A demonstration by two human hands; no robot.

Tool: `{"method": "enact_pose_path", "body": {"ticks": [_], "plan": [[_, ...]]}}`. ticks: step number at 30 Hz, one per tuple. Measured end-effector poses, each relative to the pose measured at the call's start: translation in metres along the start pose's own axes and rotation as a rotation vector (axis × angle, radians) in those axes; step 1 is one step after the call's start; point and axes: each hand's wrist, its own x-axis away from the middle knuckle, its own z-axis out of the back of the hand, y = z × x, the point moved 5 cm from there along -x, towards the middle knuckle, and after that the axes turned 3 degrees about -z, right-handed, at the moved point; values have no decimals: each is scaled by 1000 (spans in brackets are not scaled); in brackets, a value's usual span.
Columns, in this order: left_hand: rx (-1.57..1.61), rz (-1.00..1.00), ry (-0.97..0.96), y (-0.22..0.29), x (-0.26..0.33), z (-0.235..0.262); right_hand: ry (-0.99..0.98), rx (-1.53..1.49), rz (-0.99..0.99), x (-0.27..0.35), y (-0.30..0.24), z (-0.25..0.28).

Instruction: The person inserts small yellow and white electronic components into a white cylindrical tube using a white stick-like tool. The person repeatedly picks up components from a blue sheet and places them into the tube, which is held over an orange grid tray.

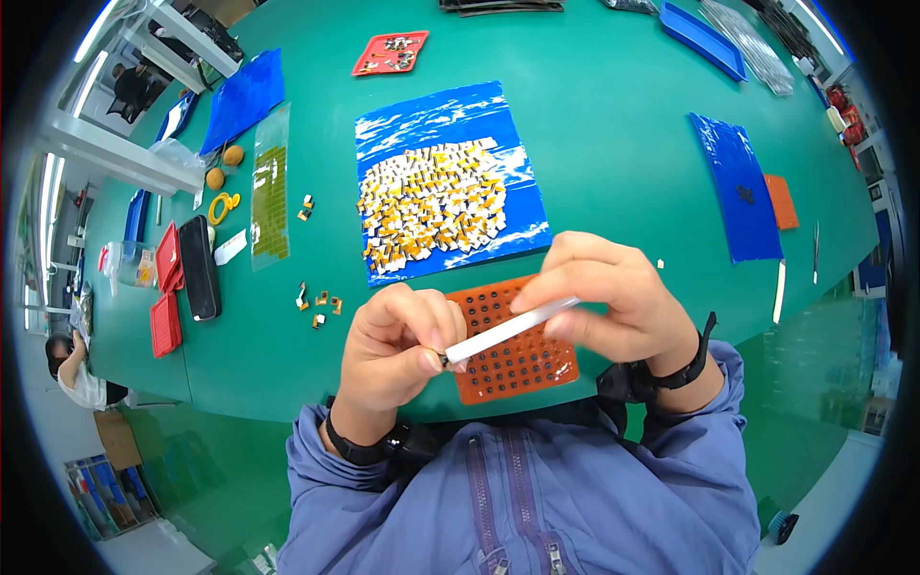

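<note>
My left hand [398, 345] is closed, its thumb and forefinger pinching a tiny dark part [444, 360]. Against that part rests one end of a slim white stick [508, 331], slanting up to the right. The stick's other end sits between the thumb and fingers of my right hand [613, 297]. Below both hands lies an orange-brown tray [479, 391] with rows of small black round parts. Just beyond it, a blue sheet [422, 117] carries a dense spread of small white-and-yellow pieces [436, 206].
Several loose small pieces [319, 307] lie left of the tray. Farther left are a black case [199, 268], red trays [166, 324] and a yellow-green strip sheet [271, 192]. A red tray [390, 53] stands at the back. Rightward lie another blue sheet [738, 206] and tweezers [816, 252].
</note>
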Motion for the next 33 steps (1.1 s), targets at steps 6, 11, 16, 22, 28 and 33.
{"method": "enact_pose_path", "body": {"ticks": [6,11,16,22,28,33], "plan": [[-21,-10,14,1,-1,1,10,24,-26,0,-2,-1],[-65,-5,35,1,-2,1,-23,56,-40,3,-2,-2],[-131,-59,98,2,-2,5,65,38,-98,4,-3,0],[-492,-219,254,19,-3,15,217,-18,112,6,-12,15],[-1479,-124,276,72,11,31,219,-32,188,13,-23,13],[-1993,65,145,98,22,59,190,123,246,12,-29,2]]}}
